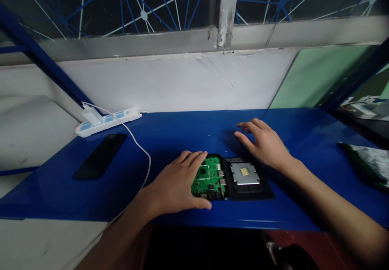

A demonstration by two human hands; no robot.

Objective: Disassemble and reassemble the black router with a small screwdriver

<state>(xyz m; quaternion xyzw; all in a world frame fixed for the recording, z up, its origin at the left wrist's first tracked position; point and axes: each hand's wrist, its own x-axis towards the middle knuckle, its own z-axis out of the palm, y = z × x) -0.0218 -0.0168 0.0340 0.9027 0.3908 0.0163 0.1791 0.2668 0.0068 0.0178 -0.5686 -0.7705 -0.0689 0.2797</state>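
A green circuit board (209, 176) sits in a black plastic case half near the front of the blue table. My left hand (179, 181) is closed around this case, thumb along the near edge and fingers at the far edge, covering its left part. Directly to the right lies a black cover (251, 191), inner side up, bearing a silver metal plate (243, 176) with a small yellowish pad (244, 172). Beyond the cover, my right hand (264, 142) hovers over the table, thumb and fingers apart and slightly bent, holding nothing visible.
A black phone-like slab (101, 156) lies at left, near a white power strip (112, 120) with a plugged-in charger (92, 115). Its white cable (141, 150) runs under or beside my left arm. A silvery bag (369, 160) lies at far right. Tiny white bits dot the blue table (188, 128).
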